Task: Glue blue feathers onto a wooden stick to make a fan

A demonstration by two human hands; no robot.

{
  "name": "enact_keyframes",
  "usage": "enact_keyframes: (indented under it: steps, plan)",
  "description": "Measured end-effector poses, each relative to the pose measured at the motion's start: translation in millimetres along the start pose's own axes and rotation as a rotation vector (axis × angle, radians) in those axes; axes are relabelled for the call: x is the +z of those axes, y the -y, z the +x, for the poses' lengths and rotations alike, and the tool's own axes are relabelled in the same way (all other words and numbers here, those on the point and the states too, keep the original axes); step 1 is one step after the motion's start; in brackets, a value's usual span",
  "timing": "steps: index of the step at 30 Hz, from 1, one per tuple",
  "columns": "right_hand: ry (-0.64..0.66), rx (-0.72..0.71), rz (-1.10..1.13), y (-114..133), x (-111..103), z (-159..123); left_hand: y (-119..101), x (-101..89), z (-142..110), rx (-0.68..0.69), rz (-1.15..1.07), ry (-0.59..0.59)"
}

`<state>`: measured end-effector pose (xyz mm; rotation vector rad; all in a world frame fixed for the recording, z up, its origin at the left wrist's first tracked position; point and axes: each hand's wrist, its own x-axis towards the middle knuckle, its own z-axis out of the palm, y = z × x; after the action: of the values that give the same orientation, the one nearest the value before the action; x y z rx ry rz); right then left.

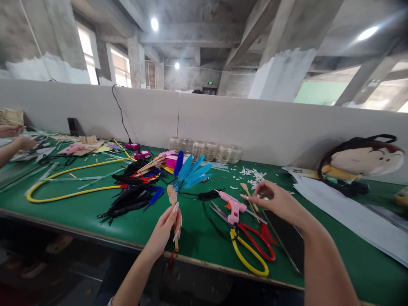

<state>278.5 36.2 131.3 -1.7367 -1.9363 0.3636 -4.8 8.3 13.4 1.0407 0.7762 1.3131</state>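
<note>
The left grip (163, 231) is closed around a wooden craft stick (172, 195), which stands nearly upright just above the front edge of the green-topped desk (79, 216). Blue feathers (191, 174) fan out from the stick just above and to the right of that grip. The right grip (270, 199) hangs over the desk, half open with its fingers loosely curled, and has hold of nothing that can be seen. Directly below its fingertips lie a few thin wooden sticks (250, 202), and just left of it sits a pink hot glue gun (233, 208). Under that grip, red-handled scissors (256, 240) and yellow-handled scissors (247, 253) lie overlapping, with a dark flat slab (283, 240) beside them on the right. Beyond the left grip are heaped black feathers (130, 197) and a looped yellow cable (73, 191). Glass jars (204, 149) stand in a row against the far partition, ahead of both grips. Far to the left, a co-worker's hands (24, 138) work at the desk's other end, well apart from both grips.
</note>
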Motion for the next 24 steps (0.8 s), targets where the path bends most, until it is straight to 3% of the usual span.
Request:
enact_keyframes:
  steps: [2, 5, 7, 10, 15, 19, 24]
  plan:
    - [-0.002, -0.12, 0.178, 14.0, 5.9, -0.4, 0.6, -0.9, -0.1, 0.004, 0.003, 0.013]
    - [0.097, -0.233, 0.366, 41.3, 17.2, -0.7, 0.6, -1.6, -0.6, 0.001, 0.032, 0.043]
    - [0.149, -0.243, 0.448, 56.6, 26.1, 0.4, 0.2, -1.6, -0.9, -0.003, 0.061, 0.065]
    - [0.121, -0.186, 0.437, 68.6, 38.5, 3.3, -0.4, -1.3, -1.1, -0.01, 0.087, 0.084]
    - [0.005, -0.108, 0.391, 65.4, 42.4, 4.3, -1.1, -0.2, -1.2, -0.01, 0.098, 0.104]
    - [-0.027, -0.142, 0.453, 54.9, 31.4, 3.9, 0.2, -0.3, -1.3, -0.017, 0.08, 0.103]
    - [-0.168, -0.165, 0.592, 41.3, 21.5, 6.8, 2.9, -1.7, -0.4, -0.012, 0.058, 0.071]
